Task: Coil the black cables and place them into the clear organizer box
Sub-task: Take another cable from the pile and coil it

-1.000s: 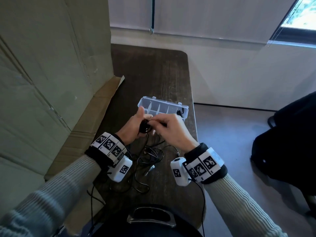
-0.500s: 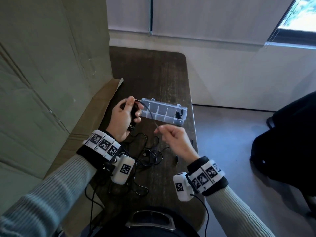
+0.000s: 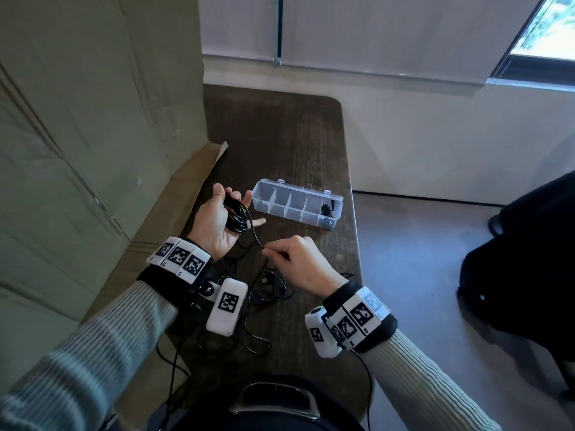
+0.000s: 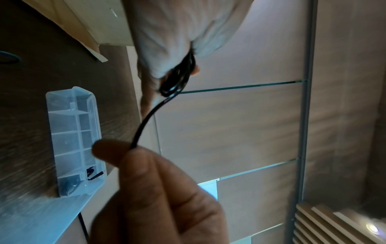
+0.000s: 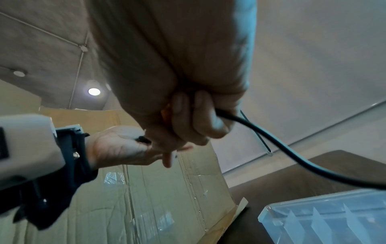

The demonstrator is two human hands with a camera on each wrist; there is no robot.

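The left hand [image 3: 217, 223] is raised palm-up over the dark wooden bench [image 3: 273, 141], just left of the clear organizer box [image 3: 297, 206]. A bundle of black cable loops [image 3: 235, 217] lies across its palm, with the thumb and fingers curled partly round the coil; the index finger points toward the box. From the coil one strand of the black cable [image 3: 253, 234] runs down and right to the right hand [image 3: 298, 262], whose grip is pressed together on it: thumb and fingers pinch the strand, the remaining fingers curled in. In the left wrist view the same strand [image 4: 146, 122] rises from the right hand's fingertips [image 4: 117, 153] up to the coil.

The rest of the cable lies loose in a tangle [image 3: 267, 287] on the bench between the two wrists, with what seems to be a small plug end among the loops, though it is too small to tell for sure.

The organizer box lies open on the bench, long side slanting toward the right edge, split by dividers into several compartments. Its rightmost compartment holds a small black coiled cable [image 3: 326, 209]; the other compartments show only clear plastic.

A large cardboard sheet [image 3: 93, 135] stands along the left of the bench, a flap of it lying on the bench top. Both wrists wear black bands with white marker tags [image 3: 180, 259].
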